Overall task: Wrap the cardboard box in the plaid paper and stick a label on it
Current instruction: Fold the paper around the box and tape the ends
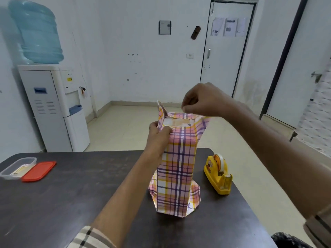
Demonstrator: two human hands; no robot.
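While the cardboard box [179, 122] stands on end near the middle of the dark tabletop [71, 203], the plaid paper [179, 167] already sheathes its long sides. The bottom end flares out in loose folds, and the top end is not yet closed, with bare cardboard showing inside the paper collar.

The left hand [159, 134] grips the upper left corner, thumb and fingers curled round the paper-covered edge just below an upright flap. The right hand [198, 101] hovers over the far rim with its fingers curled down, and it seems to pinch the far flap's edge, though the contact itself is hard to make out.

The step in hand looks like folding in the top end flaps. The next move probably calls for pressing the far flap flat over the opening, creasing the side flaps inward, then reaching for tape from the yellow tape dispenser [217, 173] just right of the box.

A clear plastic container [18, 168] and its red lid [39, 170] lie at the left edge; no label is on the wrapping yet.
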